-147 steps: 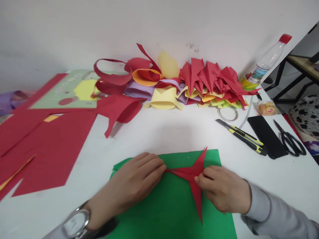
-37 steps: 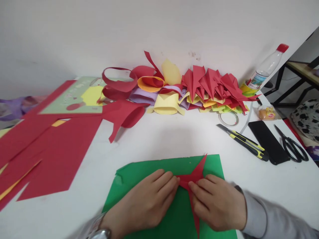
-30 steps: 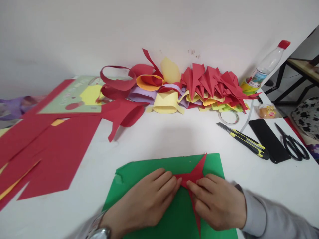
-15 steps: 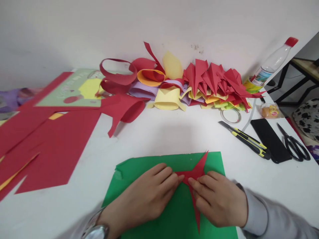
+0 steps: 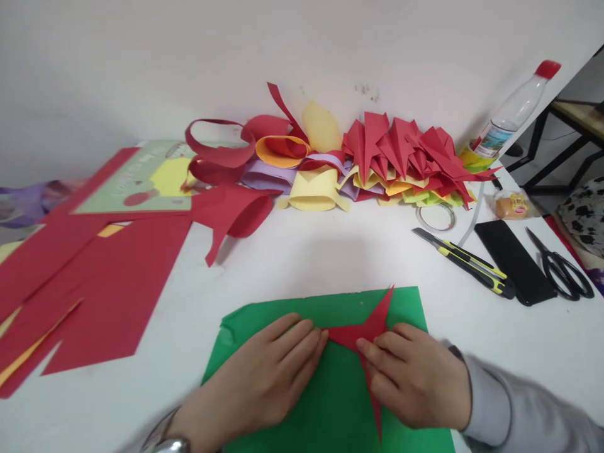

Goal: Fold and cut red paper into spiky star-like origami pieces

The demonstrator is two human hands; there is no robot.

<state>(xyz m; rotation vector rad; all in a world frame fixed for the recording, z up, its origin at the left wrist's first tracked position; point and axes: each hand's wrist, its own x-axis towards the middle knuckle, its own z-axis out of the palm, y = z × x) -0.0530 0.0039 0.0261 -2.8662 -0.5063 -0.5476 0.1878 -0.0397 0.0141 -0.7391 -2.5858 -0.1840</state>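
A red folded-paper star (image 5: 367, 332) with long pointed arms lies on a green sheet of paper (image 5: 333, 402). My left hand (image 5: 271, 371) is closed, its thumb and fingertips at the tip of the star's left arm. My right hand (image 5: 418, 376) is closed too, its fingers bent over the star's right side and hiding that part. One arm of the star points up and away; another runs down toward me beside my right hand.
Red sheets (image 5: 136, 283) and a pale green card (image 5: 127, 179) lie left. Rolled paper pieces (image 5: 314, 192) and red folded shapes (image 5: 396, 141) line the wall. At right are a utility knife (image 5: 465, 263), tape roll (image 5: 436, 217), black phone-like slab (image 5: 514, 261), scissors (image 5: 561, 267) and bottle (image 5: 512, 116).
My left hand has slid left along the star's left arm to its tip, uncovering more of that arm. My right hand and the star have stayed nearly in place.
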